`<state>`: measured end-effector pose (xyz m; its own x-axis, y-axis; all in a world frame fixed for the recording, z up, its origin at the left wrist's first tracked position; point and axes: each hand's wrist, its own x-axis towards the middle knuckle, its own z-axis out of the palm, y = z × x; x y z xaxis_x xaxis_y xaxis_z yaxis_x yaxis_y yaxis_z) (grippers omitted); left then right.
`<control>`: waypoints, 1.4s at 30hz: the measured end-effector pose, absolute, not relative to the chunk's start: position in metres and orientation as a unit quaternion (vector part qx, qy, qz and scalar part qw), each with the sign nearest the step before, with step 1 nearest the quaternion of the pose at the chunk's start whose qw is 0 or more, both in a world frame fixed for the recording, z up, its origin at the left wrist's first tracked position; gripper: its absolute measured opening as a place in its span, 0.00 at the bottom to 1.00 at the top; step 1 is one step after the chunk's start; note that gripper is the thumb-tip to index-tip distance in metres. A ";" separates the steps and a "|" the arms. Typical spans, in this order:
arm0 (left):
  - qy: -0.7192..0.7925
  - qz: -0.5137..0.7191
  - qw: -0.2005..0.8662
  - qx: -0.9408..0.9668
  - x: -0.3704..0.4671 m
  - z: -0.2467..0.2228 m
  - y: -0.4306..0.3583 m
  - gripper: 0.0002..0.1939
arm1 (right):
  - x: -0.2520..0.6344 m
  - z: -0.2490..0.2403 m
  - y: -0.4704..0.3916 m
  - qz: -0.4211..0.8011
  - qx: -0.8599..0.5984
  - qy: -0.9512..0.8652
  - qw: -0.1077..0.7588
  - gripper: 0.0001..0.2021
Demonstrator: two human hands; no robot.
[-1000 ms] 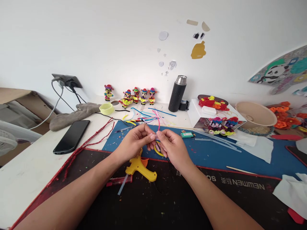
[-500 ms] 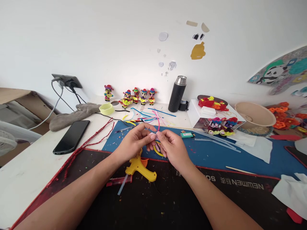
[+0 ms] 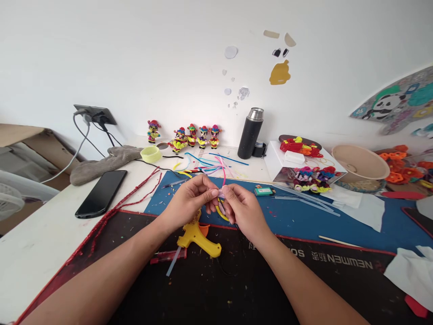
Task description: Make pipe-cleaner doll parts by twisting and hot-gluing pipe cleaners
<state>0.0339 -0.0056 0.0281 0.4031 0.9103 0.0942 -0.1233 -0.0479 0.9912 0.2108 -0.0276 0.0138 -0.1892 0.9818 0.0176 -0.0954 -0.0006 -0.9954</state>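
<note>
My left hand (image 3: 194, 198) and my right hand (image 3: 245, 207) meet above the blue mat (image 3: 162, 194), fingertips pinched close together. Between them is a small pale lilac piece (image 3: 221, 193), partly hidden by the fingers. A pink fuzzy stem (image 3: 223, 176) shows just above the fingertips. Under the hands, part of a yellow ring-like item (image 3: 221, 215) is visible. Just below my left hand lies a yellow glue gun (image 3: 199, 239) with a clear glue stick (image 3: 173, 262) poking out of its rear.
Several small fuzzy dolls (image 3: 203, 137) stand along the wall. A black bottle (image 3: 250, 135) is behind the hands, a phone (image 3: 100, 194) and red stems (image 3: 108, 216) at left. Clear sticks (image 3: 307, 198), a white box (image 3: 275, 164) and a bowl (image 3: 360, 162) are at right.
The left hand's raised fingers have bent in closer to the right hand's fingertips. The yellow ring-like item has shifted slightly; the view is nearly the same.
</note>
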 end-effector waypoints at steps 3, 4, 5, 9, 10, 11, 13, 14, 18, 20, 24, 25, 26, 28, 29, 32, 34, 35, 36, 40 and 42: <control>0.337 0.431 0.604 0.580 0.034 0.028 -0.005 0.17 | 0.211 0.012 -0.028 0.571 -0.416 -0.524 0.476 0.21; 0.336 0.428 0.605 0.581 0.034 0.028 -0.006 0.17 | 0.211 0.012 -0.028 0.567 -0.416 -0.526 0.479 0.21; 0.336 0.426 0.606 0.581 0.034 0.028 -0.006 0.17 | 0.211 0.012 -0.028 0.562 -0.417 -0.529 0.480 0.20; 0.336 0.422 0.609 0.581 0.035 0.027 -0.007 0.18 | 0.212 0.014 -0.027 0.552 -0.427 -0.531 0.480 0.21; 0.335 0.423 0.609 0.581 0.035 0.027 -0.007 0.18 | 0.212 0.014 -0.027 0.552 -0.429 -0.530 0.479 0.21; 0.335 0.423 0.609 0.580 0.035 0.026 -0.007 0.18 | 0.212 0.014 -0.027 0.552 -0.431 -0.530 0.479 0.21; 0.338 0.423 0.610 0.579 0.035 0.026 -0.007 0.18 | 0.212 0.014 -0.027 0.554 -0.431 -0.527 0.479 0.22; 0.340 0.422 0.610 0.578 0.035 0.027 -0.007 0.18 | 0.211 0.014 -0.027 0.556 -0.430 -0.525 0.480 0.22; 0.345 0.422 0.610 0.575 0.035 0.028 -0.006 0.18 | 0.210 0.014 -0.028 0.558 -0.427 -0.525 0.481 0.21; 0.345 0.424 0.614 0.569 0.035 0.029 -0.005 0.18 | 0.209 0.015 -0.029 0.555 -0.428 -0.533 0.475 0.21; 0.344 0.420 0.628 0.557 0.034 0.028 -0.004 0.18 | 0.208 0.016 -0.030 0.552 -0.435 -0.542 0.461 0.20; 0.341 0.416 0.634 0.556 0.034 0.028 -0.004 0.18 | 0.209 0.016 -0.030 0.546 -0.439 -0.546 0.460 0.20; 0.337 0.410 0.640 0.555 0.034 0.028 -0.004 0.19 | 0.209 0.015 -0.030 0.539 -0.443 -0.549 0.460 0.20; 0.329 0.400 0.651 0.555 0.033 0.027 -0.004 0.19 | 0.210 0.013 -0.030 0.523 -0.453 -0.556 0.461 0.21; 0.325 0.397 0.654 0.555 0.033 0.027 -0.004 0.19 | 0.211 0.013 -0.029 0.516 -0.458 -0.559 0.461 0.21; 0.317 0.390 0.653 0.566 0.032 0.027 -0.004 0.19 | 0.212 0.011 -0.028 0.501 -0.468 -0.565 0.460 0.22; 0.321 0.389 0.644 0.575 0.031 0.027 -0.004 0.19 | 0.213 0.011 -0.028 0.494 -0.470 -0.568 0.460 0.22; 0.325 0.390 0.637 0.580 0.031 0.028 -0.004 0.19 | 0.213 0.011 -0.028 0.491 -0.470 -0.570 0.461 0.23; 0.330 0.395 0.630 0.582 0.031 0.027 -0.004 0.19 | 0.213 0.011 -0.028 0.489 -0.470 -0.573 0.461 0.23; 0.335 0.408 0.617 0.583 0.031 0.026 -0.003 0.18 | 0.212 0.011 -0.029 0.481 -0.469 -0.582 0.458 0.24; 0.333 0.407 0.625 0.578 0.031 0.025 -0.003 0.18 | 0.212 0.010 -0.029 0.481 -0.467 -0.583 0.458 0.23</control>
